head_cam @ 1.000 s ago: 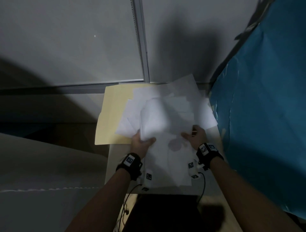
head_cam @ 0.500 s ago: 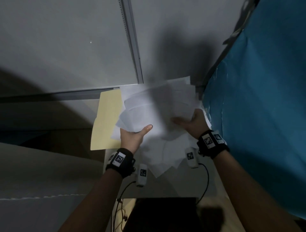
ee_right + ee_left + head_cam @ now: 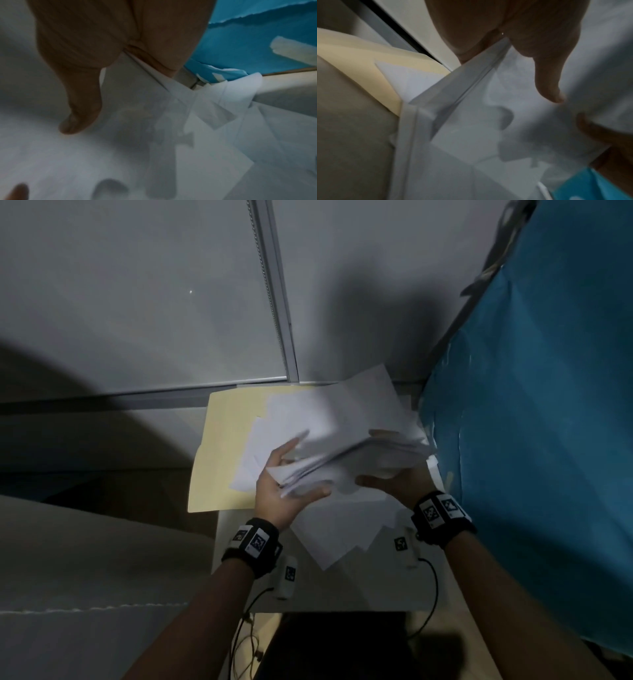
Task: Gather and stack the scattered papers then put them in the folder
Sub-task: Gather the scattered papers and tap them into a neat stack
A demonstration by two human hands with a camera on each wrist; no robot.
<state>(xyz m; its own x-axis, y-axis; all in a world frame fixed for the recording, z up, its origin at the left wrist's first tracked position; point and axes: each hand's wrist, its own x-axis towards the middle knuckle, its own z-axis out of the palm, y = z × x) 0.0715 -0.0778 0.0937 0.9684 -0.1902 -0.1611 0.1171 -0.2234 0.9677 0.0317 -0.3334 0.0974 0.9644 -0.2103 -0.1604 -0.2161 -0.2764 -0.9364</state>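
A loose bundle of white papers is held up over the small white table, clasped between both hands. My left hand grips its left end, thumb on the near side and fingers behind. My right hand grips the right end, thumb against the sheets. The bundle's edges are uneven and fanned. A manila folder lies at the table's far left, overhanging the edge, with a few sheets on it. More loose sheets lie flat below the hands.
A blue cloth hangs close along the right side of the table. A grey wall with a metal strip stands behind. A beige surface lies to the left. Cables trail off the near edge.
The hands went from pressing the spread pile on the table to clasping a bundle by its two ends and raising it. The sheets have drawn closer together.
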